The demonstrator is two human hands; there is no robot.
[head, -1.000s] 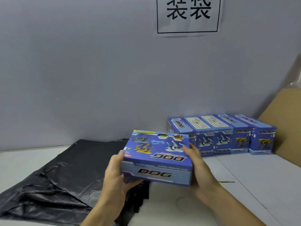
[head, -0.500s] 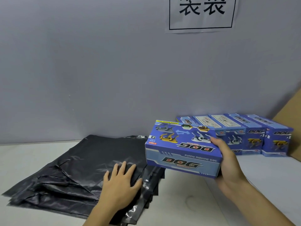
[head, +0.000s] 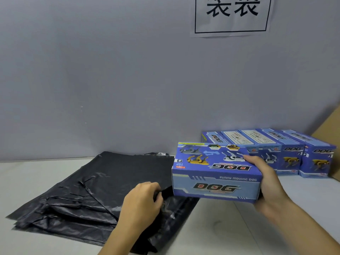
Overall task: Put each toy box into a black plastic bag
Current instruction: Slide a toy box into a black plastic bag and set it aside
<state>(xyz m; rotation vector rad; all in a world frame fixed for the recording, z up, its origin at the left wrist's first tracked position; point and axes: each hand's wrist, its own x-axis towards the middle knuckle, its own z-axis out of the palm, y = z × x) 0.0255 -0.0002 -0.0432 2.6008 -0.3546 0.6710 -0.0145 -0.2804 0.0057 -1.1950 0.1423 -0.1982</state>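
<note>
Grey wall (head: 92, 80) backs a white bench (head: 230, 227), with a paper sign (head: 231, 15) of black characters taped high on it. Held above the bench's middle is a blue toy box (head: 217, 173), lying flat with its long axis running left to right; its picture face points up, printed upside down to the viewer, and the near long side reads "DOG". The right hand (head: 265, 183) holds the box at its right end, thumb on the top face and fingers curled underneath. The box's left end hangs over the right edge of the bags (head: 95, 190), a stack of flat black plastic sheets spread on the left half of the bench. The left hand (head: 141, 201) rests on the stack's near right part, fingers curled and pinching a fold of the top bag. No bag shows an open mouth, and nothing is seen inside any. Far right, a row of boxes (head: 276, 150) stands against the wall, side by side and touching, long axes running near to far. Brown cardboard (head: 331, 129) leans at the right edge.
</note>
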